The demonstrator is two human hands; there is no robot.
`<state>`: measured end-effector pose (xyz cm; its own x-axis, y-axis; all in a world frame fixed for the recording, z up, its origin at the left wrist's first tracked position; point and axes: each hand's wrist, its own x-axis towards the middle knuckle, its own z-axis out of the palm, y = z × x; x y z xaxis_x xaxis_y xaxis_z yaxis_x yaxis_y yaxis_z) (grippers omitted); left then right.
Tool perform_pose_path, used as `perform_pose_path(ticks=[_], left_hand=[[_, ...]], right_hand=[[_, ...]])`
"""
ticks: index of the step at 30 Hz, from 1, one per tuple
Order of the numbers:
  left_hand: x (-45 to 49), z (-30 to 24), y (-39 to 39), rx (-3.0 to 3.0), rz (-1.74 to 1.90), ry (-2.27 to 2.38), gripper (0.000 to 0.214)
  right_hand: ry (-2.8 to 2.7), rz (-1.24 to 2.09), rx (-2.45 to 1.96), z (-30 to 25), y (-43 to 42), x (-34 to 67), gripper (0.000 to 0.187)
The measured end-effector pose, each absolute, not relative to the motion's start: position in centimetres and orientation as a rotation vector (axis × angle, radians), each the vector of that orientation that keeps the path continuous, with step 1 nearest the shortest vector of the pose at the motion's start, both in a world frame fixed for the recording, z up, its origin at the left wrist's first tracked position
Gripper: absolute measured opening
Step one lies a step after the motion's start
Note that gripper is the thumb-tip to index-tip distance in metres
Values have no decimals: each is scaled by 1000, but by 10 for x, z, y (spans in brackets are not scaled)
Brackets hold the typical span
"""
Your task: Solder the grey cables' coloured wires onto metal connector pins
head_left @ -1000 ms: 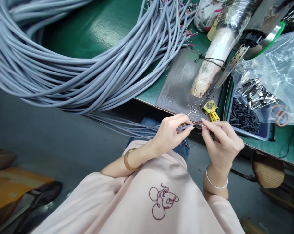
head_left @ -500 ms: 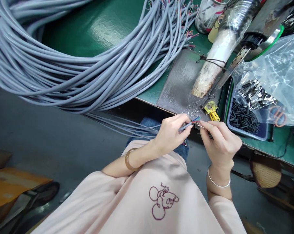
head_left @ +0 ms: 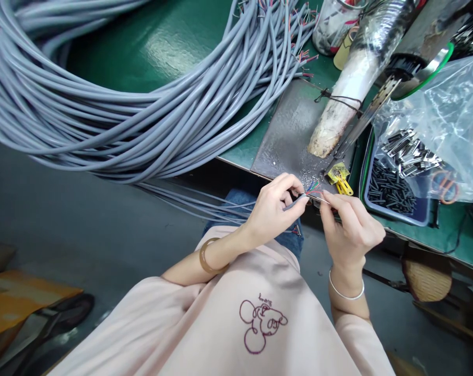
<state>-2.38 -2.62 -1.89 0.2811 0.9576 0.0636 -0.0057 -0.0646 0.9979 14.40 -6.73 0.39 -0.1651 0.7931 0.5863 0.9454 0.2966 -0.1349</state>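
Observation:
My left hand (head_left: 278,206) is closed around a grey cable (head_left: 293,202) close to its stripped end, thumb and fingertips pressed on it. Thin coloured wires (head_left: 312,186), red, blue and green, fan out from that end above the table's edge. My right hand (head_left: 348,224) pinches at the tips of the wires, where a red one and a thin silvery strand run to its thumb and forefinger. The exact contact at those fingertips is too small to make out.
A big bundle of grey cables (head_left: 142,125) covers the left of the green table (head_left: 174,47). Beyond my hands lie a metal plate (head_left: 283,125), a soldering iron-like wrapped tube (head_left: 338,112) and a yellow piece (head_left: 341,180). A blue tray (head_left: 420,216) holds black sleeves and metal parts.
The coloured wires have spread apart and now point more upward. My left hand's fingers have shifted up slightly and curled at the cable end; my right hand has moved slightly left.

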Motion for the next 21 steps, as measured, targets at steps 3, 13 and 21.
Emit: perform_pose_path(ticks=[3,13,21], left_hand=[[-24,-20,-25,1288,1023,919,11],[-29,-20,-20,875,870,680,30],[-30,-15,-23,1308,1012,673,7]], right_hand=[[-1953,-273,-1546,6,-67,139,17],[-1673,480,-1557,24,-71,133,13],[-1571,749,-1512,27,-76,147,13]])
